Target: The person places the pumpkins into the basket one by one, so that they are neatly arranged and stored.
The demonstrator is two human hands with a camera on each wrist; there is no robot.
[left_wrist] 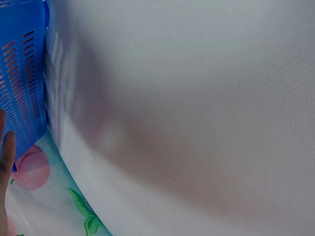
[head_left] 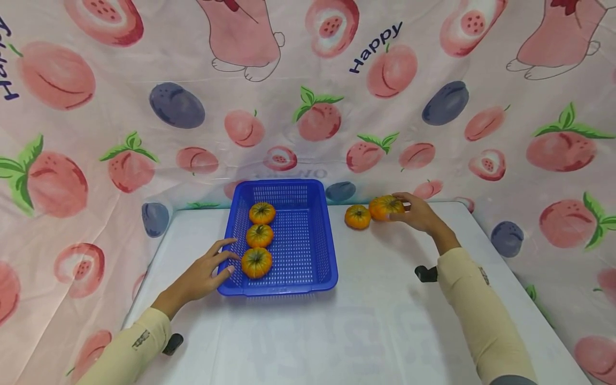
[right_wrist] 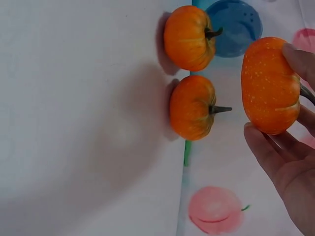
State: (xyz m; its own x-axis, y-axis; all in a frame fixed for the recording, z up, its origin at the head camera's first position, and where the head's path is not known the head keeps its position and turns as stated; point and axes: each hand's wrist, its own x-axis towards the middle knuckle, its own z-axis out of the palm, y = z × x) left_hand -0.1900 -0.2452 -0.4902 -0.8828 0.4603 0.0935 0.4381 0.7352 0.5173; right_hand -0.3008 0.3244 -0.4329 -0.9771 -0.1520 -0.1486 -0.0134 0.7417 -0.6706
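Raised off the white table, a small orange pumpkin (right_wrist: 270, 86) is pinched between the thumb and fingers of my right hand (head_left: 417, 215). Two more pumpkins, an upper one (right_wrist: 189, 38) and a lower one (right_wrist: 192, 108), sit on the table beside it in the right wrist view. From the head view, the held pumpkin (head_left: 383, 208) seems to cover one of these. My left hand (head_left: 204, 271) is at the left rim of a blue plastic basket (head_left: 329, 251), fingers loosely extended over it; contact is unclear. Three pumpkins (head_left: 260, 235) line the basket's left side.
The white table (head_left: 375, 321) ends at a fruit-printed cloth (head_left: 289, 107) hanging behind and at the sides. Black devices (head_left: 425, 274) are attached near both sleeves. The basket's perforated walls stand up around its floor.
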